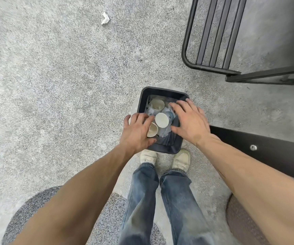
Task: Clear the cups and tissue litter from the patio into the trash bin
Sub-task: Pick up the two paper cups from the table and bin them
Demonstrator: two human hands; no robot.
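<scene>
A black rectangular trash bin (162,91) stands on the patio floor just in front of my shoes. Inside it lie three white paper cups (161,120) among bluish crumpled litter. My left hand (137,131) hovers over the bin's left rim with fingers spread and nothing in it. My right hand (188,119) hovers over the right side of the bin, fingers also spread and empty. A crumpled white tissue (105,18) lies on the floor far ahead, to the left.
A black metal chair frame (211,50) with slats stands at the upper right. A dark beam (266,152) with a screw runs along the right. Grey speckled floor stretches to the left and ahead.
</scene>
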